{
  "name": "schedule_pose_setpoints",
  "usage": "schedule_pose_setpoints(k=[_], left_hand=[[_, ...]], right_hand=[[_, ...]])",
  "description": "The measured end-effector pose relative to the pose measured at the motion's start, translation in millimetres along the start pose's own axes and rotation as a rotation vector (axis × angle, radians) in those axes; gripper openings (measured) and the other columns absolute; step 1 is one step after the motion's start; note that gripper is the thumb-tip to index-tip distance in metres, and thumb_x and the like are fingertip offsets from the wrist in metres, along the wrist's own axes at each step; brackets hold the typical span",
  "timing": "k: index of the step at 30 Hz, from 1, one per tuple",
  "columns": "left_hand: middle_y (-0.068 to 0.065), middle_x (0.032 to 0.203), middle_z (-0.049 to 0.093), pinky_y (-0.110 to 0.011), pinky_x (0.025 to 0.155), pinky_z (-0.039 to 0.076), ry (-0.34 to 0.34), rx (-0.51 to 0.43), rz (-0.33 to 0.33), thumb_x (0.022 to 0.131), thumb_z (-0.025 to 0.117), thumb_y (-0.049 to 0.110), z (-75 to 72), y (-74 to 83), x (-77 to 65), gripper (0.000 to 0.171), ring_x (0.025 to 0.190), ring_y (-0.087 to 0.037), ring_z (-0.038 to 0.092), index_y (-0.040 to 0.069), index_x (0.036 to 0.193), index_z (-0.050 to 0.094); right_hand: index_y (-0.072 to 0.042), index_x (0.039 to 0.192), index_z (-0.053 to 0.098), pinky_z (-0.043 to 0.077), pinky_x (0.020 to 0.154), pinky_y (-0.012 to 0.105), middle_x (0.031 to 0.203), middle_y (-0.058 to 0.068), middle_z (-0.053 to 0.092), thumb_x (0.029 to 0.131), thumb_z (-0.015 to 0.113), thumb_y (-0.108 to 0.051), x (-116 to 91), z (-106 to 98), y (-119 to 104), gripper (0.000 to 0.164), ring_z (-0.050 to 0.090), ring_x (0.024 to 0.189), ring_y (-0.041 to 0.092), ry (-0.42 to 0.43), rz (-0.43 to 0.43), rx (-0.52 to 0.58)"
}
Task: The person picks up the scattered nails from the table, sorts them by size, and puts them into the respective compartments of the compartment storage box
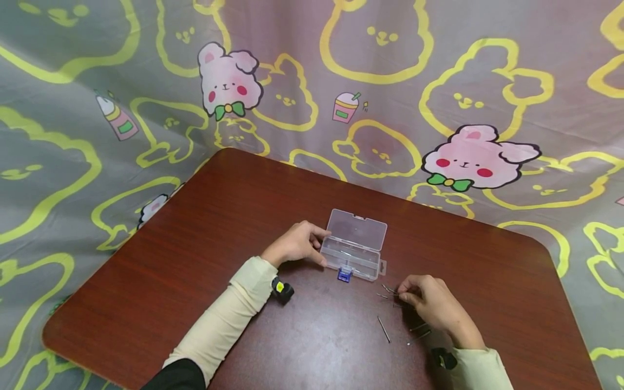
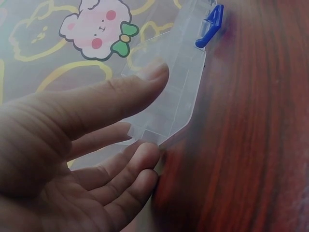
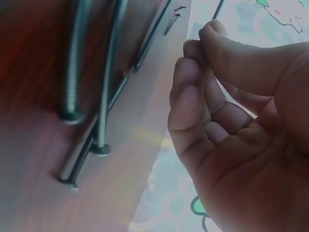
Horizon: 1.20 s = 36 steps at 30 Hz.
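Observation:
A clear plastic box (image 1: 369,272) stands with its hinged lid (image 1: 358,228) raised and tipped back, a blue latch (image 1: 344,274) on its near side. My left hand (image 1: 294,242) holds the box's left end between thumb and fingers. Thin slivers show inside the compartments, too small to identify. To the right of the box, my right hand (image 1: 431,303) pinches a thin metal nail (image 3: 218,9) between thumb and fingertips; its other end is hidden by the fingers. Several loose nails (image 3: 111,72) with flat heads lie on the table beneath and beside this hand.
One nail (image 1: 384,329) lies apart, nearer to me than the box. The brown wooden table (image 1: 205,216) has rounded corners, and a patterned curtain (image 1: 302,32) hangs behind its far and left edges. Each wrist wears a black camera (image 1: 283,291).

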State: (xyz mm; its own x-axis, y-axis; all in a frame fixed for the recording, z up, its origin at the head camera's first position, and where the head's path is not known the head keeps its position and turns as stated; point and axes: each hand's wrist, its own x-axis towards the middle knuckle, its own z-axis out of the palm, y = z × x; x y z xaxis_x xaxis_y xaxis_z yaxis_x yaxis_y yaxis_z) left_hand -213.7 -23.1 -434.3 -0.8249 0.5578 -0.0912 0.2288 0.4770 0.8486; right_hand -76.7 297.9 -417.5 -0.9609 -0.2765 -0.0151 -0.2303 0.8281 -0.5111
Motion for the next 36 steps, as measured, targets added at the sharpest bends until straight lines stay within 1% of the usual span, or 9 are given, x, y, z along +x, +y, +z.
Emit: schedule_pose_setpoints(k=[4, 7, 14, 16, 27, 29, 36], left_hand=[[-0.008, 0.101, 0.068, -0.025, 0.069, 0.049, 0.001, 0.002, 0.004, 0.062, 0.098, 0.010, 0.1, 0.7, -0.5, 0.076, 0.089, -0.020, 0.061, 0.005, 0.131, 0.068], [-0.008, 0.101, 0.069, -0.025, 0.069, 0.050, 0.005, 0.009, 0.006, 0.061, 0.098, 0.010, -0.1, 1.2, -0.8, 0.076, 0.089, -0.019, 0.061, 0.005, 0.131, 0.068], [-0.007, 0.101, 0.069, -0.025, 0.070, 0.050, 0.006, 0.016, 0.010, 0.061, 0.098, 0.011, -1.2, 1.1, -0.7, 0.076, 0.088, -0.018, 0.061, 0.005, 0.131, 0.068], [-0.007, 0.101, 0.068, -0.026, 0.070, 0.050, 0.004, 0.016, 0.009, 0.061, 0.098, 0.011, -1.3, 1.0, -0.7, 0.076, 0.088, -0.018, 0.061, 0.005, 0.131, 0.068], [-0.005, 0.098, 0.068, -0.025, 0.070, 0.050, 0.011, 0.026, 0.012, 0.060, 0.099, 0.012, -1.0, -0.9, 0.7, 0.076, 0.086, -0.016, 0.061, 0.006, 0.130, 0.069], [-0.005, 0.097, 0.068, -0.025, 0.070, 0.049, 0.011, 0.025, 0.011, 0.061, 0.099, 0.012, -0.9, -0.9, 0.8, 0.076, 0.086, -0.016, 0.061, 0.007, 0.130, 0.069], [-0.005, 0.098, 0.068, -0.025, 0.069, 0.049, 0.003, 0.019, 0.012, 0.061, 0.098, 0.012, -1.3, -1.3, 0.9, 0.076, 0.086, -0.016, 0.060, 0.006, 0.130, 0.068]], right_hand=[[-0.017, 0.083, 0.071, 0.045, 0.061, 0.027, 0.077, -0.011, 0.065, 0.090, 0.075, -0.006, 1, -2, -3, 0.013, 0.052, 0.067, 0.004, -0.007, 0.009, 0.017], [-0.016, 0.084, 0.071, 0.044, 0.062, 0.028, 0.076, -0.010, 0.064, 0.092, 0.073, -0.007, 2, -5, -6, 0.013, 0.052, 0.067, 0.005, -0.003, 0.013, 0.021], [-0.011, 0.089, 0.073, 0.045, 0.063, 0.029, 0.079, -0.005, 0.065, 0.093, 0.070, -0.004, 6, -13, -10, 0.008, 0.053, 0.070, 0.009, 0.062, 0.029, 0.033], [-0.010, 0.090, 0.073, 0.044, 0.062, 0.029, 0.079, -0.005, 0.065, 0.093, 0.070, -0.004, 7, -13, -11, 0.007, 0.053, 0.070, 0.010, 0.063, 0.028, 0.030], [-0.008, 0.093, 0.072, 0.044, 0.063, 0.030, 0.079, -0.004, 0.063, 0.095, 0.066, -0.006, 24, -8, -24, 0.007, 0.052, 0.070, 0.014, 0.076, 0.046, 0.051], [-0.008, 0.092, 0.072, 0.044, 0.064, 0.031, 0.079, -0.005, 0.063, 0.094, 0.066, -0.006, 28, -7, -26, 0.007, 0.052, 0.071, 0.014, 0.076, 0.042, 0.042], [-0.007, 0.089, 0.072, 0.043, 0.060, 0.031, 0.075, -0.004, 0.060, 0.093, 0.066, -0.005, 37, -3, -30, 0.008, 0.051, 0.067, 0.014, 0.066, 0.023, 0.033]])
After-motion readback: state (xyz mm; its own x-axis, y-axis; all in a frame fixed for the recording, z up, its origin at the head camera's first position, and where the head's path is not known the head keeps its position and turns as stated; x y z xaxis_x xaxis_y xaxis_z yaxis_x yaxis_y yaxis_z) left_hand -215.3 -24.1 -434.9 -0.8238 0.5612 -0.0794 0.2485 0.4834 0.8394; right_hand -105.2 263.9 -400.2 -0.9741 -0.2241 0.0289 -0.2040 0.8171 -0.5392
